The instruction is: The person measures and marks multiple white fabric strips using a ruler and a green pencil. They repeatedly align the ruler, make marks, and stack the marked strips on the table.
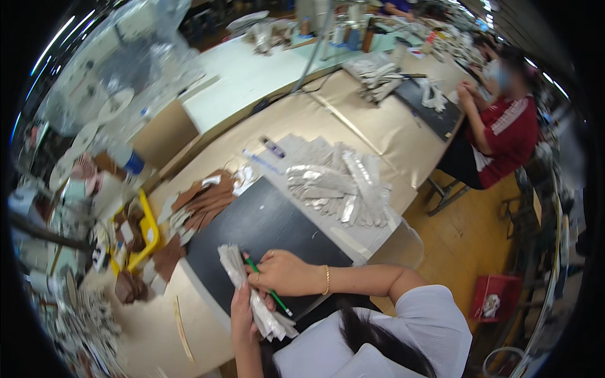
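Tan table (378, 129) under your work, black mat (265, 220) at its near edge, silver glove pile (343, 186) beyond, brown pieces (205, 201) left of the mat, your left hand (242, 315) gripping a silver bundle (252, 296), your right hand (283, 272) pinching a green pen (274, 293) against it.

**Silver strips and a green pen**

A stack of crinkled, silver-grey fabric strips (252, 293) lies slanted over the near edge of a black mat, its lower end fanned out. A thin green pen (270, 291) crosses the stack at an angle, tip pointing down and right.
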Demonstrator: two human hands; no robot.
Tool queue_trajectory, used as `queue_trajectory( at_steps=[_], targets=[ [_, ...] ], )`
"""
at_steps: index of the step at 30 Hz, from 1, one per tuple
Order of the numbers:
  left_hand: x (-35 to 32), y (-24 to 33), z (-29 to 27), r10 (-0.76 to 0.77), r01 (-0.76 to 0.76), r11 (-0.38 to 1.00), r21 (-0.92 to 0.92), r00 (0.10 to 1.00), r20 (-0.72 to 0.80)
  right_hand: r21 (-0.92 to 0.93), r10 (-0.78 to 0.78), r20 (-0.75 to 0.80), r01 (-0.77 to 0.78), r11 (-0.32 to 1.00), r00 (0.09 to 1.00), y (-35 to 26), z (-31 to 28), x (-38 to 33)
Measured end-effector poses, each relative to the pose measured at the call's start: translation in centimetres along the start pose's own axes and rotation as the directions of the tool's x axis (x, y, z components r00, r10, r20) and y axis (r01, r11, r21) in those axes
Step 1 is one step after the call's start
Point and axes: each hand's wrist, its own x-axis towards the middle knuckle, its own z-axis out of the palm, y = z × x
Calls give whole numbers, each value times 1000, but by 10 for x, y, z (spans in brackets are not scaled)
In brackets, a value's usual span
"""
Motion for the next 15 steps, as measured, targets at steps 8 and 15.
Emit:
queue_trajectory(
  at_steps=[8,15],
  targets=[
    [-12,8,9,-236,158,913,377,957,169,379,509,-345,-379,844,789,50,-45,21],
    [-23,39,20,-306,94,740,666,929,208,980,831,97,-197,16,547,71,-73,39]
  ],
)
